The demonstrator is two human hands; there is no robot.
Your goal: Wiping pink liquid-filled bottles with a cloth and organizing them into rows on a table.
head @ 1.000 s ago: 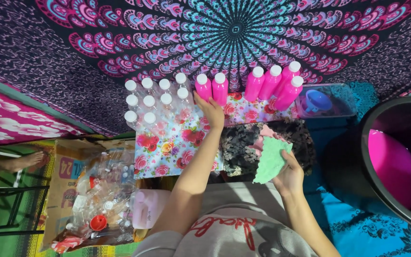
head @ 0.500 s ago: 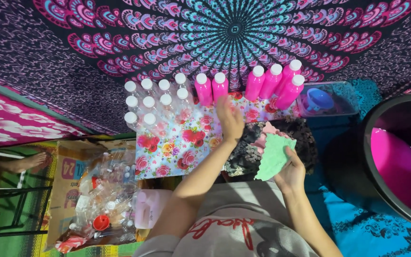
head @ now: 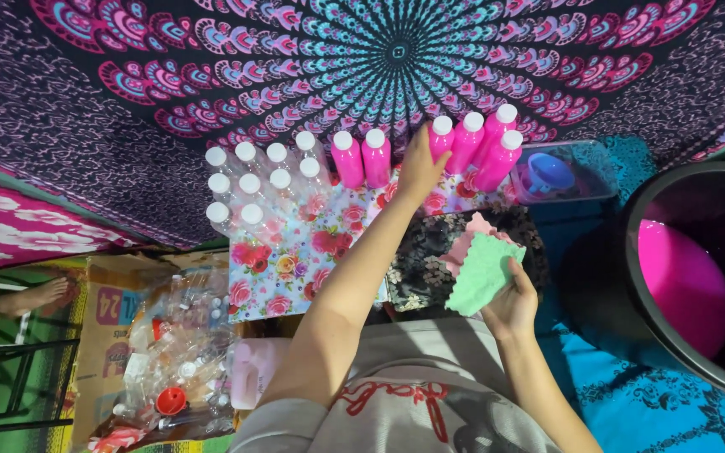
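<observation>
My left hand [head: 419,166] reaches forward over the floral sheet [head: 295,260] and touches a pink filled bottle [head: 440,139] in the right-hand group of white-capped pink bottles [head: 487,151]; whether the fingers have closed round it I cannot tell. Two more pink bottles [head: 361,159] stand just left of the hand. My right hand [head: 512,304] holds a light green cloth [head: 483,273] above a pink cloth [head: 466,243] on a dark patterned fabric [head: 417,267].
Several empty clear bottles with white caps [head: 255,186] stand at the sheet's far left. A black tub [head: 698,277] of pink liquid sits on the right. A clear box with a blue funnel [head: 557,173] lies behind. A cardboard box of empty bottles [head: 161,344] is at left.
My left hand has moved right, from the two middle pink bottles across to the right-hand group. My right hand and the green cloth have stayed put.
</observation>
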